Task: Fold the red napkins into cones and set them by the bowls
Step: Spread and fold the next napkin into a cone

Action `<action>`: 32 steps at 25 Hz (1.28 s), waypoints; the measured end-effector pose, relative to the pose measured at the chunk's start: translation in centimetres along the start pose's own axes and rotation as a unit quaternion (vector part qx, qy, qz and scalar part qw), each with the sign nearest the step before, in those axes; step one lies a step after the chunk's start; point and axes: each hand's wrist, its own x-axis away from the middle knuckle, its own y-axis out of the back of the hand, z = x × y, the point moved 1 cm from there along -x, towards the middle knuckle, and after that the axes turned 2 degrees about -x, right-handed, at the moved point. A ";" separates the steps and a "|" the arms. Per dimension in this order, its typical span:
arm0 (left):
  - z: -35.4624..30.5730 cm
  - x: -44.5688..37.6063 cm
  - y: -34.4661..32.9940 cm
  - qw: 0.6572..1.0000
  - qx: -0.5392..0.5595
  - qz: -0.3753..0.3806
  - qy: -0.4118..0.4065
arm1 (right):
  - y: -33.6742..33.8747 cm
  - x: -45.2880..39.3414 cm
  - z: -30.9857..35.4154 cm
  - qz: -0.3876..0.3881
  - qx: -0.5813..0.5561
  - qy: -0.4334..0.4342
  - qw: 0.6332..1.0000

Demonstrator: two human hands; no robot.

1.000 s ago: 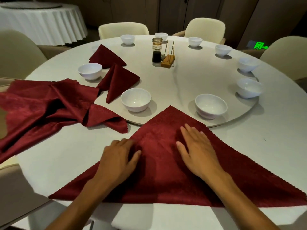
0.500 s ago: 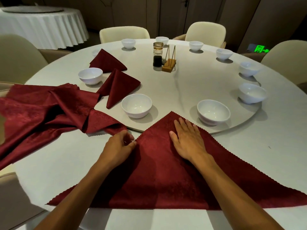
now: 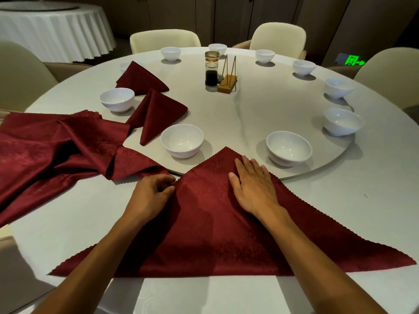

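A red napkin (image 3: 215, 236) folded into a large triangle lies flat at the table's near edge, its tip pointing between two white bowls (image 3: 182, 139) (image 3: 289, 148). My left hand (image 3: 150, 194) pinches the napkin's left slanted edge with curled fingers. My right hand (image 3: 255, 185) presses flat on the cloth near the tip, fingers straight. Two folded red cones (image 3: 156, 114) (image 3: 141, 79) lie beside bowls on the left of the turntable. A heap of loose red napkins (image 3: 56, 150) lies at the left.
Several more white bowls ring the round turntable (image 3: 260, 114). A sauce jar (image 3: 212, 68) and a wooden toothpick stand (image 3: 227, 83) sit near its middle. Cream chairs (image 3: 278, 36) surround the table. Another clothed table (image 3: 54, 30) stands far left.
My left hand slid from lying on the cloth to its left edge and curled to pinch it. My right hand moved forward toward the napkin's tip, staying flat.
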 end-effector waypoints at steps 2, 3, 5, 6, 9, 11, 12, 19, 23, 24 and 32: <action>0.1 0.2 -0.1 1.000 0.000 -0.006 -0.019 | -0.1 -0.1 0.1 0.007 0.004 0.007 1.000; 0.0 0.3 -0.2 1.000 -0.003 -0.012 -0.026 | -0.1 -0.2 0.0 0.006 0.005 0.008 1.000; 0.1 0.3 -0.5 0.999 -0.007 -0.027 -0.034 | -0.1 -0.2 -0.1 0.004 0.008 0.010 1.000; 0.2 0.2 -0.6 0.999 -0.006 -0.030 -0.035 | -0.1 -0.1 -0.2 0.002 0.010 0.010 1.000; 0.5 0.2 -0.9 0.999 -0.007 -0.033 -0.039 | -0.3 -0.3 -0.4 -0.010 0.009 0.006 1.000; 0.1 0.3 -0.9 0.999 -0.015 -0.033 -0.032 | -0.4 -0.3 -0.5 -0.012 0.009 0.005 1.000; -0.3 0.6 -0.7 0.998 -0.037 -0.040 -0.035 | -0.5 -0.3 -0.5 -0.009 0.009 0.004 1.000; -6.2 11.9 -6.7 0.929 -0.243 0.020 -0.279 | 1.7 3.4 0.6 -0.088 -0.038 0.022 0.995; -6.0 14.3 -9.2 0.918 -0.300 0.076 -0.248 | -0.1 14.7 1.9 -0.063 -0.067 0.044 0.995; -5.7 14.2 -9.3 0.916 -0.304 0.080 -0.248 | -0.9 16.9 1.2 -0.032 -0.046 0.044 0.997; -4.3 14.2 -10.3 0.908 -0.314 0.122 -0.250 | 4.7 19.4 -18.6 0.035 0.098 -0.208 0.973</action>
